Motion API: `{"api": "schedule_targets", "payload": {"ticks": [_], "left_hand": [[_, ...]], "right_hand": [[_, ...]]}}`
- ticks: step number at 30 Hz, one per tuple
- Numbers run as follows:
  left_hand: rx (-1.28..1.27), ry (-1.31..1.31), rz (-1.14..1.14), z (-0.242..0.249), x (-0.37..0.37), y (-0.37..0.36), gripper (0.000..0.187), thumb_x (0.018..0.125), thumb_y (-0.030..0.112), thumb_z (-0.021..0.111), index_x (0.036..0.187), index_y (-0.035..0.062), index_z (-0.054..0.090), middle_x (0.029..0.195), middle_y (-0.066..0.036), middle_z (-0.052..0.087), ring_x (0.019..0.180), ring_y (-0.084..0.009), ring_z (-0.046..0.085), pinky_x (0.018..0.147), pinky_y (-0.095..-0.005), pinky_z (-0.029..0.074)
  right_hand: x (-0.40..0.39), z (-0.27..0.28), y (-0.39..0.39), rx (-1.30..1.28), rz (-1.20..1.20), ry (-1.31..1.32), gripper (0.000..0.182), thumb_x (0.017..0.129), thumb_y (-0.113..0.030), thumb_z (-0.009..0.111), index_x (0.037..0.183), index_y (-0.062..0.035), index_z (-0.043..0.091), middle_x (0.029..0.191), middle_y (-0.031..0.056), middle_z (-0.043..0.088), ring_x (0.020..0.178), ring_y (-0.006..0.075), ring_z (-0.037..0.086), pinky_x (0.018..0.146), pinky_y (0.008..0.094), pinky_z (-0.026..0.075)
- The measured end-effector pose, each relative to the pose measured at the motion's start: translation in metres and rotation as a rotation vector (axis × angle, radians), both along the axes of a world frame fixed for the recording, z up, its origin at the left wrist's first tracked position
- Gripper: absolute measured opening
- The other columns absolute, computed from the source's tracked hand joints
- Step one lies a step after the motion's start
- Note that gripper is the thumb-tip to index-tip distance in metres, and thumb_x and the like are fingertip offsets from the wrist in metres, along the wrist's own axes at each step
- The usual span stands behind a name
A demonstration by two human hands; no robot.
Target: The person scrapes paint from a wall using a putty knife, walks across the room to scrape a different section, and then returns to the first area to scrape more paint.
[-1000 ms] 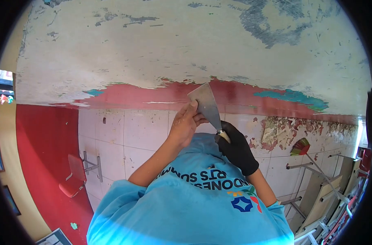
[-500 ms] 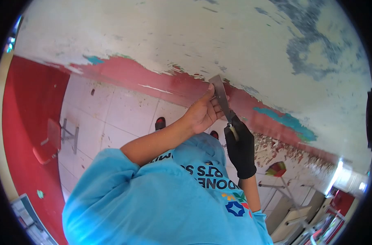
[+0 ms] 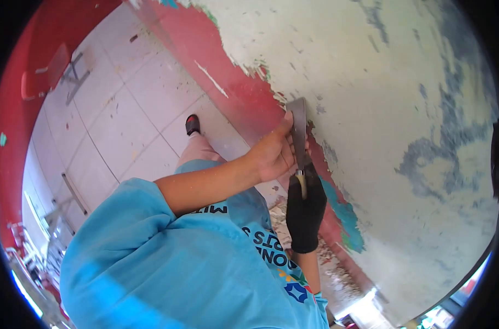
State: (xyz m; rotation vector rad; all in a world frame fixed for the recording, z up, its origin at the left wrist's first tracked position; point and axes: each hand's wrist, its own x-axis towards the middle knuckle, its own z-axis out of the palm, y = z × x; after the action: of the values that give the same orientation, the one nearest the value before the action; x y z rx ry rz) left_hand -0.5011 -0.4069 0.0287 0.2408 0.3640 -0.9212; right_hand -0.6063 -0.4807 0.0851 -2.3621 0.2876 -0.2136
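Observation:
My right hand (image 3: 306, 211), in a black glove, is wrapped round the pale handle of a paint scraper (image 3: 298, 129). The scraper's broad metal blade points up and away from me, its tip over the ragged paint edge on the wall (image 3: 364, 104). My bare left hand (image 3: 274, 153) pinches the blade, thumb on its near side near the tip and fingers partly hidden behind it. Around the blade, off-white paint meets a red band (image 3: 233, 82) along a jagged line. A teal patch (image 3: 345, 216) shows beside the gloved hand.
Pale floor tiles (image 3: 123, 115) lie below the wall, with scattered flakes. Paint chips (image 3: 337, 271) are heaped along the wall's foot at lower right. My shoe (image 3: 192, 124) stands on the tiles. A red chair (image 3: 46, 71) is at upper left by a red wall.
My view has turned, so the wall's paint edge now runs more steeply and the floor fills the left. Both hands stay on the scraper.

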Motion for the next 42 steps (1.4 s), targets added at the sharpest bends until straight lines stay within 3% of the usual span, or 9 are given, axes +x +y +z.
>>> {"api": "schedule_targets", "payload": {"ticks": [6, 14, 24, 27, 29, 34, 35, 36, 42], "left_hand": [[-0.062, 0.071, -0.022, 0.005, -0.002, 0.003, 0.033, 0.088, 0.043, 0.046, 0.082, 0.0107, 0.052, 0.070, -0.001, 0.056, 0.065, -0.0170, 0.056, 0.063, -0.0318, 0.047], [-0.112, 0.109, -0.016, 0.007, 0.003, 0.007, 0.037, 0.086, 0.047, 0.047, 0.086, 0.0104, 0.053, 0.069, -0.001, 0.056, 0.063, -0.0147, 0.055, 0.058, -0.0297, 0.046], [-0.090, 0.186, -0.023, 0.011, 0.008, 0.007, 0.043, 0.086, 0.050, 0.044, 0.091, 0.0082, 0.052, 0.070, -0.004, 0.057, 0.063, -0.0144, 0.057, 0.050, -0.0295, 0.046], [-0.203, 0.018, -0.018, -0.005, 0.008, 0.013, 0.043, 0.087, 0.049, 0.043, 0.094, 0.0070, 0.052, 0.074, -0.005, 0.058, 0.065, -0.0142, 0.057, 0.054, -0.0282, 0.047], [-0.305, 0.025, -0.052, -0.007, 0.009, 0.018, 0.044, 0.087, 0.047, 0.044, 0.098, 0.0054, 0.053, 0.086, -0.006, 0.057, 0.079, -0.0164, 0.054, 0.073, -0.0314, 0.045], [-0.254, 0.136, -0.072, -0.008, 0.010, 0.012, 0.042, 0.088, 0.045, 0.044, 0.102, 0.0064, 0.052, 0.091, -0.005, 0.058, 0.081, -0.0152, 0.054, 0.075, -0.0299, 0.044], [-0.294, 0.109, -0.092, -0.006, 0.014, 0.018, 0.042, 0.088, 0.045, 0.045, 0.103, 0.0072, 0.052, 0.092, -0.004, 0.058, 0.081, -0.0145, 0.054, 0.075, -0.0295, 0.044], [-0.329, 0.091, -0.112, -0.005, 0.014, 0.022, 0.041, 0.087, 0.046, 0.045, 0.103, 0.0080, 0.052, 0.093, -0.004, 0.058, 0.080, -0.0138, 0.054, 0.075, -0.0290, 0.044], [-0.273, 0.053, -0.100, -0.006, 0.013, 0.016, 0.046, 0.087, 0.048, 0.045, 0.103, 0.0059, 0.052, 0.092, -0.004, 0.059, 0.080, -0.0130, 0.055, 0.077, -0.0296, 0.044]], "right_hand": [[-0.001, 0.021, 0.020, 0.042, -0.166, 0.206, 0.035, 0.082, -0.006, 0.050, 0.116, 0.0005, 0.049, 0.097, 0.0189, 0.056, 0.084, 0.0293, 0.054, 0.074, 0.0323, 0.043], [0.011, 0.023, 0.025, -0.035, -0.099, 0.209, 0.037, 0.082, -0.005, 0.051, 0.118, 0.0006, 0.048, 0.107, 0.0180, 0.056, 0.092, 0.0262, 0.055, 0.080, 0.0303, 0.042], [0.009, 0.022, 0.029, -0.161, -0.239, 0.261, 0.029, 0.082, -0.005, 0.052, 0.109, 0.0050, 0.052, 0.099, 0.0181, 0.057, 0.086, 0.0254, 0.055, 0.078, 0.0310, 0.042], [0.026, 0.023, 0.037, -0.111, -0.214, 0.291, 0.028, 0.081, -0.004, 0.052, 0.107, 0.0056, 0.053, 0.098, 0.0175, 0.058, 0.086, 0.0240, 0.055, 0.078, 0.0308, 0.042], [0.017, 0.027, 0.037, -0.144, -0.213, 0.288, 0.028, 0.081, -0.004, 0.053, 0.108, 0.0053, 0.053, 0.098, 0.0170, 0.058, 0.086, 0.0237, 0.056, 0.078, 0.0305, 0.042], [0.028, 0.033, 0.059, -0.180, -0.398, 0.396, 0.033, 0.081, -0.003, 0.053, 0.113, 0.0040, 0.051, 0.102, 0.0165, 0.058, 0.090, 0.0221, 0.056, 0.080, 0.0300, 0.042], [0.021, 0.026, 0.054, -0.210, -0.424, 0.410, 0.041, 0.081, -0.006, 0.053, 0.121, -0.0010, 0.048, 0.104, 0.0118, 0.060, 0.087, 0.0137, 0.053, 0.079, 0.0262, 0.041], [0.019, 0.029, 0.057, -0.217, -0.432, 0.425, 0.041, 0.081, -0.006, 0.053, 0.121, -0.0010, 0.048, 0.104, 0.0118, 0.060, 0.087, 0.0137, 0.053, 0.079, 0.0262, 0.041], [0.012, 0.025, 0.051, -0.302, -0.423, 0.412, 0.041, 0.080, -0.006, 0.054, 0.120, 0.0001, 0.048, 0.082, 0.0050, 0.057, 0.069, 0.0083, 0.048, 0.064, 0.0219, 0.041]]}}
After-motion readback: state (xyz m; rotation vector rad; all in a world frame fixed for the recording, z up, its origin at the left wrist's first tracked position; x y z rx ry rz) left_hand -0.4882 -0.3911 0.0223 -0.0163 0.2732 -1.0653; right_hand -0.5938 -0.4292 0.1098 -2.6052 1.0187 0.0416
